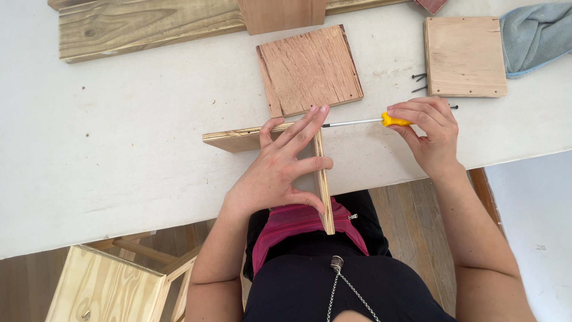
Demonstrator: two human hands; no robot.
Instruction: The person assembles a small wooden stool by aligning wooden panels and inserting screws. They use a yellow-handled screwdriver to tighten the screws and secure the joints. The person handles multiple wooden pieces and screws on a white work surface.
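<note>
My left hand (280, 167) lies flat with fingers spread on two thin plywood panels (238, 138) joined at a right angle at the white table's front edge. One panel (323, 197) stands on edge and reaches toward my lap. My right hand (429, 128) grips a screwdriver with a yellow handle (394, 120). Its metal shaft (351, 123) runs level to the left, and its tip meets the panels' corner next to my left fingertips.
A reddish square board (310, 68) lies just behind the panels. A paler square board (465, 56) sits at the right with dark screws (420, 82) beside it, and a blue cloth (536, 36) behind. A long plank (149, 27) lies at the back. A wooden stool (107, 286) stands below left.
</note>
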